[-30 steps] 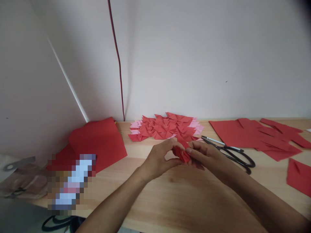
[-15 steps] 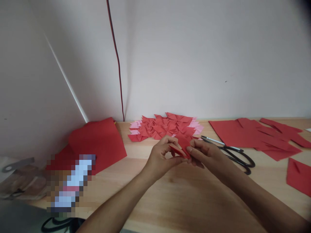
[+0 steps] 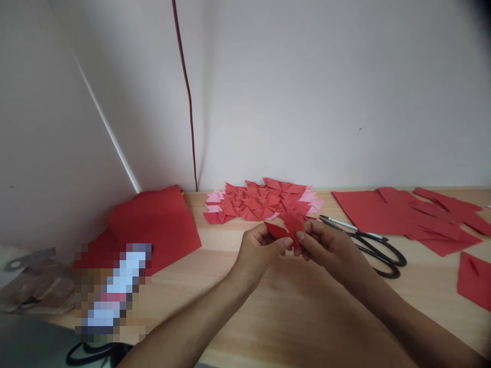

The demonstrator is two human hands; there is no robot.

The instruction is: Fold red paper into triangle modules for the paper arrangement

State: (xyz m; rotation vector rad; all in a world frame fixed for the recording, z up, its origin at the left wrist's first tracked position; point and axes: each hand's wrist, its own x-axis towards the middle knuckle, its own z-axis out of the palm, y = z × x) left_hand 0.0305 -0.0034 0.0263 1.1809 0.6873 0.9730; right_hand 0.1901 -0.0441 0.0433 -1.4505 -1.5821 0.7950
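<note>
The folded red paper piece (image 3: 293, 223) is held up between both hands, over the bench (image 3: 245, 332) and on the person's side of the heap of folded red and pink papers (image 3: 261, 199), which serves here as the landmark. Neither hand is nearer: both touch the piece. The left hand (image 3: 264, 250) has its thumb and fingers closed on the left flap, the thumb lying close to where the two flaps meet. The right hand (image 3: 320, 243) pinches the lower part of the right flap, its thumb on the near face and its other fingers curled behind.

The flaps make a shallow V that opens toward the heap. The right flap's long axis runs away from the person, its upper end overlapping the heap's near right edge in view; the left flap slants out toward the left hand, to a point. The two grips sit just beside each other near the bottom of the V. How the paper is folded underneath is hidden by the fingers.

Right of the heap lie a silver pen (image 3: 339, 223), the black-handled scissors (image 3: 402, 261), partly behind the right hand, and, beyond them, red paper sheets (image 3: 360, 212). Left of the heap is a large red sheet (image 3: 157, 220).
</note>
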